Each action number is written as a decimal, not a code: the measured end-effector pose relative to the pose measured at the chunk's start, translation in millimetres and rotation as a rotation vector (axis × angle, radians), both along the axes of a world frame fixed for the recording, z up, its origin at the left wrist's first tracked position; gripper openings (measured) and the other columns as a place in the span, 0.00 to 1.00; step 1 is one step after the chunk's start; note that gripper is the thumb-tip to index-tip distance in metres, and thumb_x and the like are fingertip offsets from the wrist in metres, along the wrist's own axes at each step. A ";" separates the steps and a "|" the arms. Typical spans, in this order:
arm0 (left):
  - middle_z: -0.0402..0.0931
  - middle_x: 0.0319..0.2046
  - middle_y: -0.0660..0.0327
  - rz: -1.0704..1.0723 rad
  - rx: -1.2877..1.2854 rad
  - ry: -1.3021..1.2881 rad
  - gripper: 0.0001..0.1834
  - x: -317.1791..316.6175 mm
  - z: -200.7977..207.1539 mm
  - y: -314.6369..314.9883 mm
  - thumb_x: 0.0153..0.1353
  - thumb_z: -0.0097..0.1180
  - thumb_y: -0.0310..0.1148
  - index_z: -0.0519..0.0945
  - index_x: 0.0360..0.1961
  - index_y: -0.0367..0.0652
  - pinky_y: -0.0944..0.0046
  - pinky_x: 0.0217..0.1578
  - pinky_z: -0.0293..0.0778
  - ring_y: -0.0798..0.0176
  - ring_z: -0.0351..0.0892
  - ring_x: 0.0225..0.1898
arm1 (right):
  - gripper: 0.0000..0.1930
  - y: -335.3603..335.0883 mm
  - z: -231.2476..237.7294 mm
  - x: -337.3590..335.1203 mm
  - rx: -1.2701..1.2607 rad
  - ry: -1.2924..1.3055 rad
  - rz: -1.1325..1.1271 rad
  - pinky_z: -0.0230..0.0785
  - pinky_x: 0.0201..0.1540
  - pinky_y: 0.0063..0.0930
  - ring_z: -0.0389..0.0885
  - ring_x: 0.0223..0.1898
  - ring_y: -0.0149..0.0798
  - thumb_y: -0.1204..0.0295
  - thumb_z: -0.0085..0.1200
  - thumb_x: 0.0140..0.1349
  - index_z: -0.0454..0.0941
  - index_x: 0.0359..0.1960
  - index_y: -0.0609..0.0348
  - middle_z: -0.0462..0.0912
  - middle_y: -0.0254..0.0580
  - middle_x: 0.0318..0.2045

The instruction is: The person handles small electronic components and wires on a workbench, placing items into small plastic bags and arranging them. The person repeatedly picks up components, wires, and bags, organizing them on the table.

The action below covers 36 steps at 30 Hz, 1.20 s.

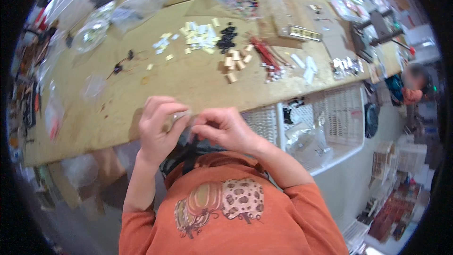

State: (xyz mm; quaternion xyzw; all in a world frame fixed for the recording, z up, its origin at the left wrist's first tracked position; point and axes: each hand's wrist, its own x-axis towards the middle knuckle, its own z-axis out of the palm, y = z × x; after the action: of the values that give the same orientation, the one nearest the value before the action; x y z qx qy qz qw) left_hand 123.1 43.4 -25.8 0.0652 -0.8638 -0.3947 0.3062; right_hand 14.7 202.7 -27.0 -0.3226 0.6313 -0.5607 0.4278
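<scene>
At the table's front edge, my left hand is closed, its fingers curled round a small pale piece whose kind is too small to tell. My right hand meets it from the right, thumb and forefinger pinched together close to that piece. What the right fingertips hold, if anything, is hidden. Beyond the hands on the table lie tan blocks, black small parts, pale yellow and white pads, and a bundle of red wires with white ends.
Below the table edge at right stands a white plastic basket with clear bags in it. Plastic bags line the table's back. White strips, a metal-framed strip and a black stand lie rightward. Another person is far right.
</scene>
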 end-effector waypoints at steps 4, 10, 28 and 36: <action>0.77 0.30 0.61 -0.083 0.371 -0.187 0.10 7.3 9.9 13.2 0.50 0.68 0.22 0.79 0.32 0.39 0.68 0.31 0.73 0.68 0.78 0.30 | 0.08 -2.4 0.2 1.6 -0.087 -0.144 -0.135 0.63 0.25 0.18 0.69 0.23 0.20 0.74 0.59 0.64 0.77 0.28 0.63 0.74 0.26 0.19; 0.80 0.27 0.59 -0.136 0.485 -0.240 0.06 10.3 2.8 6.2 0.52 0.64 0.18 0.83 0.32 0.36 0.69 0.29 0.75 0.68 0.80 0.28 | 0.08 -0.5 -1.9 1.6 -0.167 -0.068 -0.160 0.66 0.27 0.19 0.71 0.26 0.21 0.74 0.61 0.63 0.77 0.28 0.64 0.77 0.31 0.21; 0.75 0.24 0.56 0.050 -0.198 -0.077 0.08 4.8 -0.6 18.9 0.51 0.59 0.18 0.77 0.31 0.41 0.57 0.25 0.70 0.52 0.75 0.24 | 0.10 -2.1 -13.6 11.8 -0.103 -0.093 -0.213 0.58 0.20 0.15 0.67 0.19 0.18 0.72 0.54 0.65 0.73 0.25 0.58 0.73 0.26 0.18; 0.74 0.23 0.57 -0.245 -0.100 -0.049 0.05 -1.6 14.5 16.1 0.53 0.59 0.20 0.77 0.29 0.41 0.57 0.25 0.69 0.52 0.74 0.23 | 0.09 11.6 -2.4 -9.3 -0.126 -0.439 -0.173 0.63 0.19 0.15 0.71 0.18 0.20 0.70 0.54 0.67 0.76 0.29 0.58 0.79 0.32 0.24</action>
State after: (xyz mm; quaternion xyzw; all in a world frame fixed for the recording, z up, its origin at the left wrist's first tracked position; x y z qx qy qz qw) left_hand 121.5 59.6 -11.2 -0.0467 -0.8910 -0.3841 0.2373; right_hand 5.4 214.3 -29.4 -0.1639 0.5123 -0.6903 0.4839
